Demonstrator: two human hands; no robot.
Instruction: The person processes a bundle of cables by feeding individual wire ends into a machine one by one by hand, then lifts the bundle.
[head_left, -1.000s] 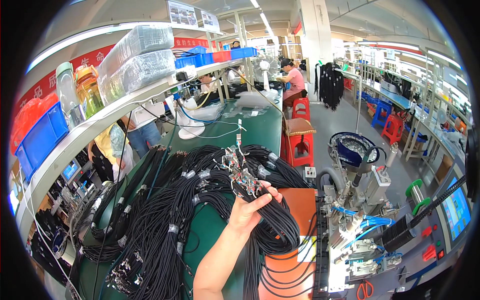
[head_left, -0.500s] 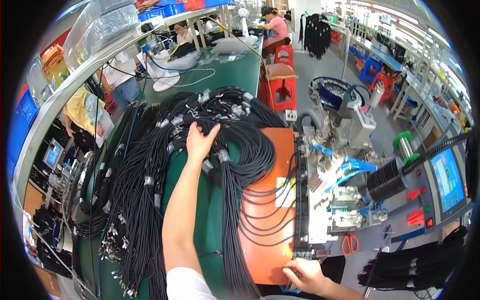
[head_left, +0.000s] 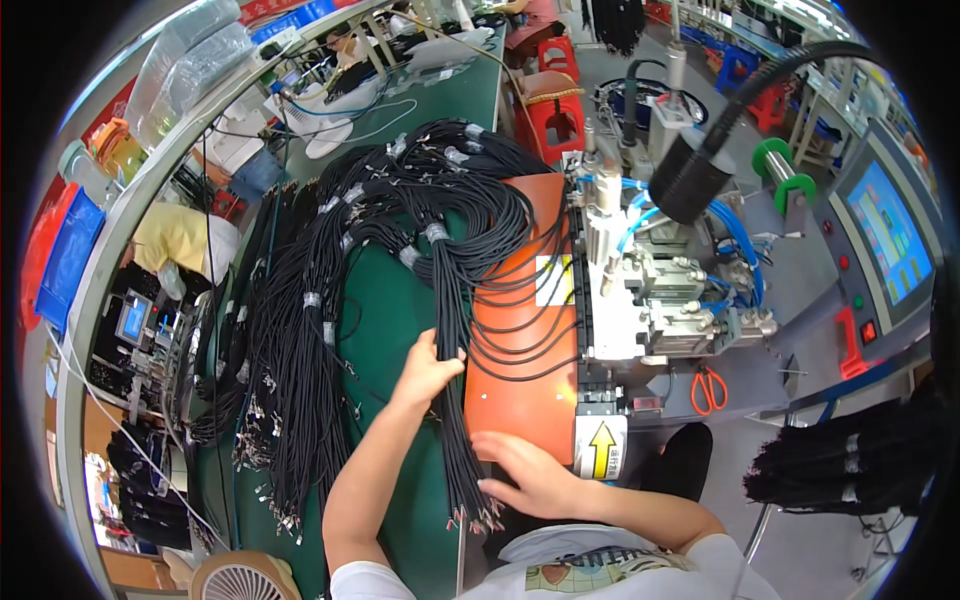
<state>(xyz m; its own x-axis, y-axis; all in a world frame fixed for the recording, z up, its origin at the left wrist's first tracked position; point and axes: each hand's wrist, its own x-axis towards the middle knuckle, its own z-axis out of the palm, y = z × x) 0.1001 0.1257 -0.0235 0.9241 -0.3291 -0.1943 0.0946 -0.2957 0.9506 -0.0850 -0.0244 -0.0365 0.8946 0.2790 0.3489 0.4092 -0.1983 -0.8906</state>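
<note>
A long bundle of black cables runs down the left edge of an orange board, its stripped reddish ends fanned out at the bottom. My left hand is closed on the bundle's left side about midway down, the thumb over the cables and some fingers hidden. Beside the lower end, my right hand has its fingers stretched out and parted, fingertips at the cables and the board's lower edge. Several single cables loop from the bundle across the board to a machine on the right.
More black cable bundles cover the green table to the left. Orange-handled scissors lie right of the board, below a control screen. Black cables hang at lower right. A fan stands at lower left; co-workers sit farther off.
My left hand has come down from the top of the cables to the bundle's middle. My right hand has moved left from the board's lower right corner to the cable ends. The view has shifted.
</note>
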